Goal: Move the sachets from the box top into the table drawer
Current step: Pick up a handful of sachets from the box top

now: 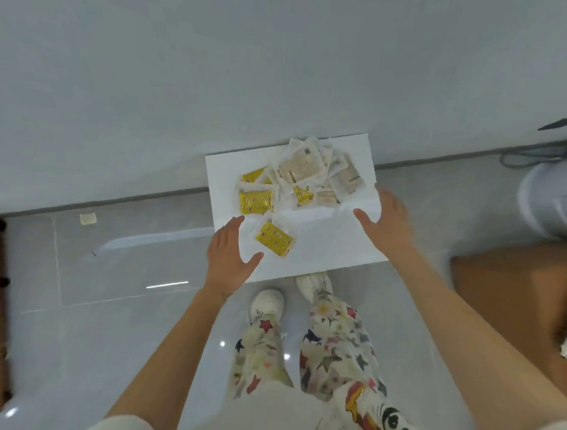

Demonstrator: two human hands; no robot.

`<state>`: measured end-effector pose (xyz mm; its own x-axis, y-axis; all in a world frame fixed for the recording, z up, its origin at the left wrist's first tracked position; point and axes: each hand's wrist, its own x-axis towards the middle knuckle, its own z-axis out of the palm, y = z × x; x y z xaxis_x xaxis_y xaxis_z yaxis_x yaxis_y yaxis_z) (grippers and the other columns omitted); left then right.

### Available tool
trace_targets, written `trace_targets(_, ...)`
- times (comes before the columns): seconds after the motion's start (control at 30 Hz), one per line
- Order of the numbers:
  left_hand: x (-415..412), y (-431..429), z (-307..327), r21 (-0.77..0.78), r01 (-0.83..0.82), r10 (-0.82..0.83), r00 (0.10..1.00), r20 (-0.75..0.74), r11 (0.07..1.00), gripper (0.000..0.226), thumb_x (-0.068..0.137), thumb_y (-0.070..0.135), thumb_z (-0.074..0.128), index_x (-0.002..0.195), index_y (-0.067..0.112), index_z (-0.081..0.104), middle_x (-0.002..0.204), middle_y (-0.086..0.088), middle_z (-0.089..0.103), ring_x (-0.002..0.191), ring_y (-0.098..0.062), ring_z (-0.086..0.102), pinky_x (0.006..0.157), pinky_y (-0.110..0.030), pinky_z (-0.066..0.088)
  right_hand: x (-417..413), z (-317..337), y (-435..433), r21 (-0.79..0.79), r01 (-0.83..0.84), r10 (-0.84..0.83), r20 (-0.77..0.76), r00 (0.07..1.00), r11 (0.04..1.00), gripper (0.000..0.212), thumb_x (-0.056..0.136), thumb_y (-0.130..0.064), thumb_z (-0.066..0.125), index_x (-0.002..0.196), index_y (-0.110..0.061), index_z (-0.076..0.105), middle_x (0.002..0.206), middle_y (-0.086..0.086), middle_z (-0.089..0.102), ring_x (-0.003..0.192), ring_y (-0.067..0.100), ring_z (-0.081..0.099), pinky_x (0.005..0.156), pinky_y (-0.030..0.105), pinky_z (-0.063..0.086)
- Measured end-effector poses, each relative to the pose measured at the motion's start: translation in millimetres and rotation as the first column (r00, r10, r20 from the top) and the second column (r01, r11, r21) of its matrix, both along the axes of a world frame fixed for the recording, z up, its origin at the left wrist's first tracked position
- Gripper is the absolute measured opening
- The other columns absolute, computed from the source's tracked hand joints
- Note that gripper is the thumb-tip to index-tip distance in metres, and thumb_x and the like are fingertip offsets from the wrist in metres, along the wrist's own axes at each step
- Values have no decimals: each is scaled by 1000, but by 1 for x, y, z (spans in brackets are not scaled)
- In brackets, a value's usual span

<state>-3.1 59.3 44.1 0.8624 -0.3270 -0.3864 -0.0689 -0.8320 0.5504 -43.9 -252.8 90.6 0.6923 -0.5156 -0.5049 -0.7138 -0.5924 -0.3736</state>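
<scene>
Spread wide and empty: left hand [231, 255] and right hand [386, 219], flanking the white box top [332, 246]. Just beside the left thumb, a lone yellow sachet [274, 242], lying aslant, apparently untouched. Beyond, toward the wall, the sachet pile [310, 177].
</scene>
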Motion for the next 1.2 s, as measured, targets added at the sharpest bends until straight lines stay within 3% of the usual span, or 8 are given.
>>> trace_targets(0.23, 26, -43, -117, 39, -37, 35, 998, 56, 999, 88, 68, 61, 57, 141, 23, 28, 148, -13, 37, 136, -34, 34, 107, -57, 32, 54, -128, -35, 76, -72, 69, 36, 997, 995, 86, 85, -47, 65, 152, -22, 17, 155, 6, 24, 141, 29, 22, 111, 47, 25)
trace_targets(0.47, 48, -46, -149, 115, -54, 42, 994, 101, 992, 119, 55, 83, 53, 151, 31, 7, 160, -12, -1, 147, -32, -3, 115, -50, -1, 87, -178, -29, -67, 38, -33, 85, 996, 997, 89, 81, -70, 52, 152, -29, 16, 156, 7, 23, 143, 30, 18, 113, 50, 19)
trace_targets(0.57, 59, -45, -148, 136, -34, 21, 995, 93, 990, 126, 54, 80, 65, 152, 29, 5, 161, -11, -4, 147, -31, -8, 115, -51, -2, 101, -180, -18, -87, 76, -70, 66, 995, 993, 86, 82, -65, 54, 151, -28, 18, 151, 7, 26, 136, 31, 25, 106, 50, 28)
trace_targets(0.63, 64, -45, -147, 159, 2, -17, 996, 90, 987, 125, 56, 73, 73, 152, 28, 7, 160, -11, 4, 147, -32, 0, 116, -52, 3, 110, -178, -11, -51, 81, -77, 70, 995, 995, 85, 83, -57, 60, 150, -26, 18, 146, 10, 27, 130, 32, 29, 101, 47, 32)
trace_targets(0.77, 72, -43, -142, 220, -57, 19, 985, 174, 974, 118, 56, 67, 77, 150, 19, 24, 135, -16, 40, 124, -36, 37, 104, -47, 29, 115, -177, -7, 194, 240, -262, 93, 961, 951, 89, 80, -33, 72, 150, -19, 17, 140, 14, 29, 126, 33, 37, 102, 43, 39)
trace_targets(0.9, 70, -44, -134, 217, -158, 137, 985, 110, 963, 97, 60, 57, 81, 138, 14, 41, 119, -13, 48, 108, -33, 43, 92, -42, 36, 102, -173, -9, 396, 375, -443, 94, 891, 838, 86, 77, -22, 79, 146, -17, 28, 134, 4, 45, 118, 21, 51, 95, 37, 50)
trace_targets(1.07, 59, -43, -127, 170, -215, 202, 975, 91, 962, 60, 73, 46, 76, 114, 9, 53, 105, -10, 55, 95, -27, 48, 80, -35, 38, 96, -170, -7, 391, 402, -465, 78, 882, 828, 54, 74, -20, 81, 118, -13, 50, 108, -1, 57, 102, 21, 59, 78, 29, 52)
trace_targets(1.2, 49, -39, -127, 47, -326, 328, 943, -58, 944, 46, 79, 41, 73, 110, 11, 54, 107, -7, 60, 96, -20, 50, 82, -32, 46, 91, -167, -5, 419, 404, -477, 81, 875, 813, 42, 73, -15, 80, 101, -14, 50, 103, 5, 59, 89, 19, 59, 60, 19, 45)
